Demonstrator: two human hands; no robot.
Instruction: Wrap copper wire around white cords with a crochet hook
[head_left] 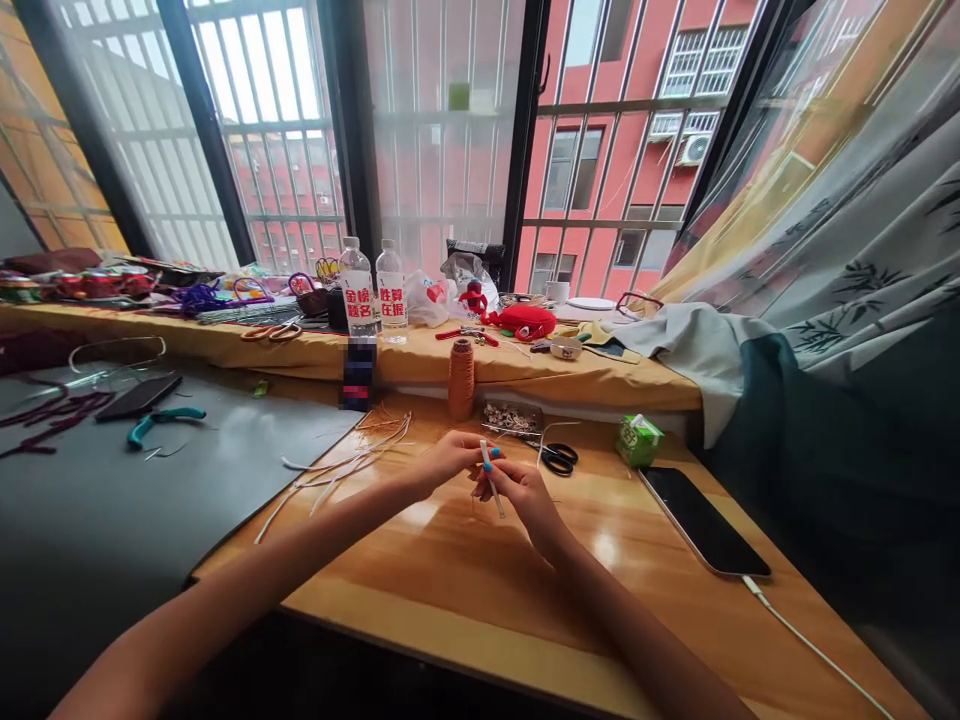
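The wooden table spreads out in front of the spool, and a grey surface lies off to the spool's left. Behind the spool I see a cloth-covered ledge. Loose white cords sprawl to the front left of the spool, and two bottles stand on the ledge, behind it and to its left. A phone, on its cable, is well off to the spool's front right. In front of the spool, the left hand and right hand almost meet, fingers drawn in narrow on a small white strip. A tray of bits sits just right of the spool, scissors beyond it. The strip slants between the fingertips, in front of the spool.
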